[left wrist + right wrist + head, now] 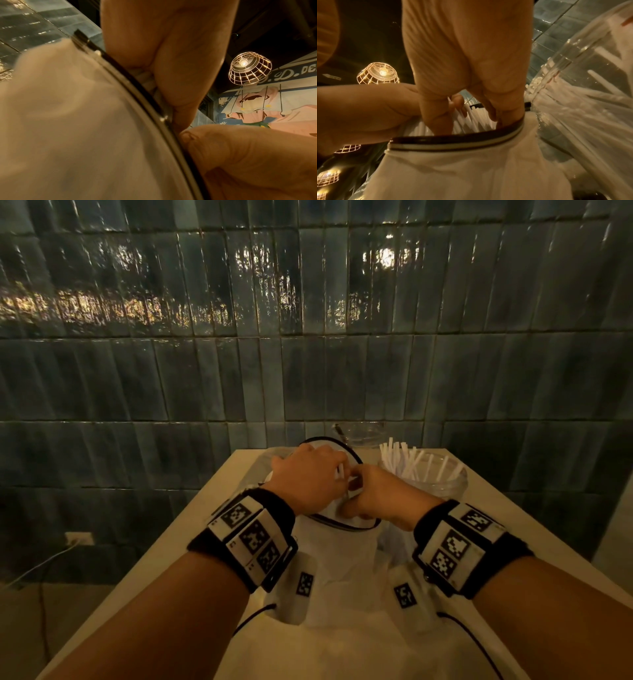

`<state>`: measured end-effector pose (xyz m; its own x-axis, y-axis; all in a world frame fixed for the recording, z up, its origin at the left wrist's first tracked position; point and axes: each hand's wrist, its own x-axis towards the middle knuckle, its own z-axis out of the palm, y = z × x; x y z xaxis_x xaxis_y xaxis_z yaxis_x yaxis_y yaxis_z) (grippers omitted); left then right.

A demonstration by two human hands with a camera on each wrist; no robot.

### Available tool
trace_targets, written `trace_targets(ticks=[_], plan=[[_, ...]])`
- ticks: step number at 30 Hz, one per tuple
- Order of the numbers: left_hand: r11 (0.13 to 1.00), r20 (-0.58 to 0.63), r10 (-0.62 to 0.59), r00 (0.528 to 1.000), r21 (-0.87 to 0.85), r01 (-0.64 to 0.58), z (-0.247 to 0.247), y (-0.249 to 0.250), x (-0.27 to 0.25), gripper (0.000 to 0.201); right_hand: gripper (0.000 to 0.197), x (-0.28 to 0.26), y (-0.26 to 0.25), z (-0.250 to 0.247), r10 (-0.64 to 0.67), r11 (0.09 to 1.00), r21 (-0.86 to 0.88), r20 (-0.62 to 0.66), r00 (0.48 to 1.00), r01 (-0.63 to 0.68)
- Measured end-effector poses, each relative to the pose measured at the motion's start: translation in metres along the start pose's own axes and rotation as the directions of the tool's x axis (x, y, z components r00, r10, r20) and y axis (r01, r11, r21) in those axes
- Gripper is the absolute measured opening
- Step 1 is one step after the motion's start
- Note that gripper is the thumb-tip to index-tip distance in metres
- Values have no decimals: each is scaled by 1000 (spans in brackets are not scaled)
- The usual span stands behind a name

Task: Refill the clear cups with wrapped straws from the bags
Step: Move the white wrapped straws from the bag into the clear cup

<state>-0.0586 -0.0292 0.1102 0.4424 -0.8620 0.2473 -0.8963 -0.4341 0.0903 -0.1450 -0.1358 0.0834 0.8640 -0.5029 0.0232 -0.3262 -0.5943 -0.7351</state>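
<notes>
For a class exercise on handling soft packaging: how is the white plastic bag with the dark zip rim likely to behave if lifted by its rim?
The white plastic bag with the dark zip rim looks floppy: its wall creases and sags below the rim. It probably weighs little, holding only thin white wrapped straws. Lifted by one side, its mouth would likely collapse; here the left hand and right hand hold the rim.

Glossy, rippled ceramic tiles (pixel 308 364) gleam ahead of me. The bag (pixel 342 559) under my wrists looks like frosted, soft plastic with a dark zip rim. Paper-wrapped straws (pixel 404 460), matt white, stand in a clear, shiny plastic cup (pixel 448 484). Table (pixel 191 529) smooth, matt cream.
</notes>
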Motion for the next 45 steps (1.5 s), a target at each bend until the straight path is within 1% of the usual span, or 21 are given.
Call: trace_targets(ticks=[2,6,9,11,13,16,20,21,23,26,28,32,35,39,42,45], plan=[[1000,-3,15,1000,-2,-15,0,0,0,23,71,1,-1,3,6,1000,-2,7,1000,-6],[999,-1,39,999,-13,-39,-1,-1,-1,23,73,1,-2,8,-21,999,25,-7,1000,21],[998,-6,57,998,-3,-57,-1,-2,-2,25,74,1,-4,9,-21,1000,8,-12,1000,21],[998,-15,61,998,-7,-61,-1,-3,-2,27,66,0,-4,9,-31,999,-18,-30,999,30],[998,-23,47,999,-28,-47,1,-4,-2,31,52,-1,-5,9,-61,998,-23,-46,997,60],[995,-59,49,997,-85,-54,2,-7,-3,34,34,-2,-4,10,-97,995,16,-80,992,99],[990,-57,83,995,-111,-89,3,-8,-2,58,23,0,-1,13,-85,991,95,-121,989,96],[991,-45,84,995,-102,-88,2,-9,-2,62,21,0,0,13,-85,990,102,-120,989,98],[993,-16,78,997,-89,-79,2,-9,-1,63,18,0,0,13,-98,988,104,-121,988,111],[996,17,59,998,-63,-58,2,-11,0,57,22,-2,-1,15,-117,987,93,-114,986,128],[998,31,40,999,-52,-38,2,-12,-1,57,35,-1,-1,18,-122,987,86,-122,985,133],[998,47,22,999,-65,-19,1,-15,-1,59,50,2,4,24,-36,989,133,-173,984,60],[997,52,44,998,-60,-41,1,-15,-2,59,64,3,6,25,-14,983,182,-142,990,40],[995,60,94,994,-42,-91,0,-13,-3,62,55,3,4,24,-90,983,145,-126,988,108],[994,28,93,995,-65,-91,1,-12,-4,67,48,2,9,24,-157,955,228,-160,974,191],[994,-4,81,997,-71,-81,1,-12,-5,70,47,1,14,25,-166,917,318,-245,955,241]])
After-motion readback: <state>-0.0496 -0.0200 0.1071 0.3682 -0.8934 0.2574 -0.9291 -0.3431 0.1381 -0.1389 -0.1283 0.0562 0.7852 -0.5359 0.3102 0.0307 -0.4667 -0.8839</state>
